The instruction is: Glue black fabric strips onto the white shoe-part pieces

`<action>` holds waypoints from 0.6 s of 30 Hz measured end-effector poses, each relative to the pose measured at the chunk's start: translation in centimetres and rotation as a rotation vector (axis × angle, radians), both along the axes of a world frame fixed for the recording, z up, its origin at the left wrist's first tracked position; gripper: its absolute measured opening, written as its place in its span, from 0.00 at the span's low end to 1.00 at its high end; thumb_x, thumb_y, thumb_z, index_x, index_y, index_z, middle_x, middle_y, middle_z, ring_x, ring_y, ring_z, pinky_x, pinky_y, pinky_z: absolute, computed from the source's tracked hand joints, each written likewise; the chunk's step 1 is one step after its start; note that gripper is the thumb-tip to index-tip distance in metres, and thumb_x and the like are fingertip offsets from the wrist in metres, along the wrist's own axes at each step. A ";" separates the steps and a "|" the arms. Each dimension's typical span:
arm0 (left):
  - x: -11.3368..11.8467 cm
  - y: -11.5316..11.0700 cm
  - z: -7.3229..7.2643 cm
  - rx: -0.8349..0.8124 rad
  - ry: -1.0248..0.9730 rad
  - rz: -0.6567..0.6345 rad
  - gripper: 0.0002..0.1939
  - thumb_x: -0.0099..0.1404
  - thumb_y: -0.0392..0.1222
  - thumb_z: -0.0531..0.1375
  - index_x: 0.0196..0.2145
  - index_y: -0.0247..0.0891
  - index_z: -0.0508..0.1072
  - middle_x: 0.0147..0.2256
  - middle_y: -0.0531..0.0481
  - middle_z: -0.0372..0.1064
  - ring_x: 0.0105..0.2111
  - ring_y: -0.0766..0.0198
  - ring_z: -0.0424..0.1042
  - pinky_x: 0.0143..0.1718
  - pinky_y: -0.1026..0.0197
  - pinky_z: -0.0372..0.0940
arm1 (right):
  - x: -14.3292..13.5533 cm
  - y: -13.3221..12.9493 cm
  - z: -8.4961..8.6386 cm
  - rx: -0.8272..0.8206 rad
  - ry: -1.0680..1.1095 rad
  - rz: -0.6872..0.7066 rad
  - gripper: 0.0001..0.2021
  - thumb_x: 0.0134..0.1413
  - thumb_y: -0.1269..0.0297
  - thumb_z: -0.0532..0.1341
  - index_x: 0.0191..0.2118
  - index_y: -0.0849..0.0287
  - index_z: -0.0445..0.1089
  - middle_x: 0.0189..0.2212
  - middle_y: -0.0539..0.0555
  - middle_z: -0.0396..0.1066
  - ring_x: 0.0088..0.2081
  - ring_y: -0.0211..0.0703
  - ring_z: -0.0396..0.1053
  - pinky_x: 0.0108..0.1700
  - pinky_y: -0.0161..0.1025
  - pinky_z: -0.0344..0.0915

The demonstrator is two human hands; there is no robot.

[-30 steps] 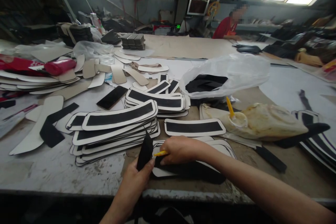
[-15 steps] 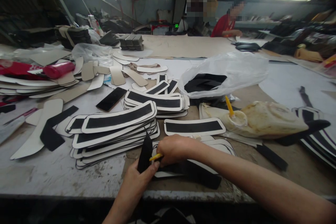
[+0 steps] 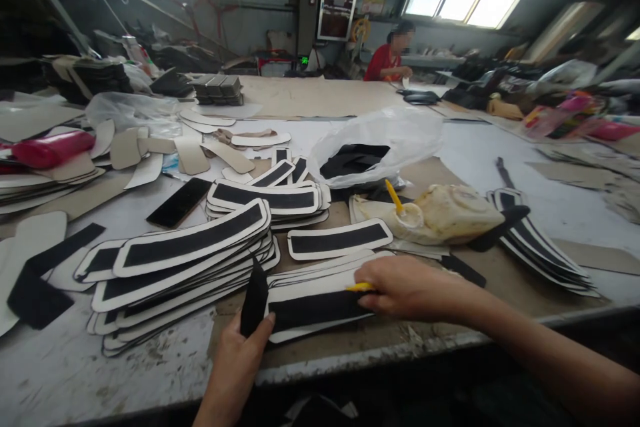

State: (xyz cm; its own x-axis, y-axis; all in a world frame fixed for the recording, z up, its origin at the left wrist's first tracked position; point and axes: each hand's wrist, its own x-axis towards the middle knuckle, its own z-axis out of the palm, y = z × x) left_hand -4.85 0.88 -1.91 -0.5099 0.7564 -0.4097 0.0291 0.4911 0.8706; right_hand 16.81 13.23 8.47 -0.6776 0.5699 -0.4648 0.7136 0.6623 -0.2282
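Observation:
My left hand (image 3: 243, 350) is closed on a black strip (image 3: 255, 297) that stands up from its grip, its thumb at the left end of a white piece with a black band (image 3: 315, 307). At the right end of that band, my right hand (image 3: 395, 287) is closed round a yellow tool (image 3: 361, 287). More white pieces (image 3: 325, 269) lie stacked beneath and behind. To the left rises a tall stack of white pieces with black bands (image 3: 190, 240). A single banded piece (image 3: 340, 239) lies behind my right hand.
A glue-stained bag (image 3: 450, 213) holds a yellow stick (image 3: 394, 197). Behind are a clear plastic bag (image 3: 410, 137) with black pieces and a phone (image 3: 179, 203). Another stack (image 3: 543, 247) lies right. A person in red (image 3: 385, 63) sits across the table.
My right hand has moved right, away from my left hand, with the yellow tool. The black band between them now shows flat on the white piece. The view has turned right.

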 end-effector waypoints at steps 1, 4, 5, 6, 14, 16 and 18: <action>0.0 0.0 0.0 -0.006 0.004 0.013 0.23 0.46 0.55 0.64 0.34 0.33 0.72 0.16 0.54 0.63 0.20 0.58 0.65 0.21 0.61 0.58 | 1.5 -0.1 0.0 -0.003 0.040 -0.077 0.08 0.52 0.62 0.55 0.31 0.59 0.69 0.31 0.56 0.72 0.33 0.47 0.69 0.34 0.37 0.59; 0.1 -0.1 0.1 -0.031 0.021 0.027 0.25 0.45 0.56 0.64 0.35 0.34 0.72 0.15 0.54 0.62 0.19 0.58 0.64 0.20 0.61 0.57 | 4.7 -0.4 -0.7 -0.024 0.171 -0.272 0.10 0.55 0.60 0.53 0.27 0.58 0.65 0.27 0.52 0.69 0.30 0.43 0.67 0.33 0.35 0.58; 0.1 -0.1 0.2 -0.041 0.027 0.023 0.25 0.45 0.56 0.64 0.35 0.34 0.71 0.16 0.54 0.62 0.19 0.57 0.64 0.20 0.61 0.57 | 5.1 -0.5 -1.2 -0.021 0.202 -0.320 0.11 0.55 0.59 0.53 0.26 0.58 0.65 0.27 0.51 0.69 0.30 0.42 0.66 0.32 0.35 0.58; 0.2 -0.1 0.3 -0.051 0.033 0.018 0.25 0.45 0.56 0.63 0.36 0.34 0.71 0.16 0.53 0.62 0.19 0.57 0.64 0.19 0.61 0.56 | 5.4 -0.7 -1.8 -0.007 0.210 -0.365 0.12 0.55 0.59 0.52 0.26 0.58 0.65 0.27 0.51 0.69 0.30 0.42 0.67 0.32 0.35 0.58; 0.6 -0.2 0.4 -0.155 0.061 -0.012 0.25 0.47 0.58 0.62 0.36 0.36 0.70 0.14 0.57 0.58 0.17 0.62 0.58 0.20 0.61 0.53 | 3.9 -0.7 -5.0 0.246 -0.041 -0.569 0.14 0.54 0.52 0.54 0.35 0.57 0.69 0.32 0.56 0.74 0.38 0.52 0.71 0.35 0.40 0.59; 0.7 -0.3 0.5 -0.170 0.066 -0.006 0.24 0.47 0.58 0.62 0.35 0.37 0.70 0.14 0.57 0.57 0.17 0.62 0.58 0.21 0.61 0.54 | 3.9 -0.4 -5.3 0.237 -0.049 -0.571 0.15 0.54 0.51 0.55 0.35 0.57 0.69 0.33 0.56 0.74 0.38 0.52 0.71 0.35 0.39 0.60; 0.9 -0.3 0.6 -0.168 0.058 0.011 0.23 0.47 0.57 0.63 0.35 0.37 0.69 0.14 0.58 0.57 0.17 0.63 0.57 0.21 0.62 0.54 | 4.0 -0.1 -5.7 0.227 -0.049 -0.577 0.15 0.54 0.51 0.55 0.35 0.57 0.70 0.33 0.56 0.74 0.38 0.52 0.71 0.35 0.39 0.60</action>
State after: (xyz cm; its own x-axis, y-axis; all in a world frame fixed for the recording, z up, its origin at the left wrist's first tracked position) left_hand -3.98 0.53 -1.33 -0.5443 0.6743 -0.4991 0.0710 0.6298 0.7735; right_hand 20.86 13.11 2.78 -0.2121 0.9263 -0.3115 0.9771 0.1953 -0.0848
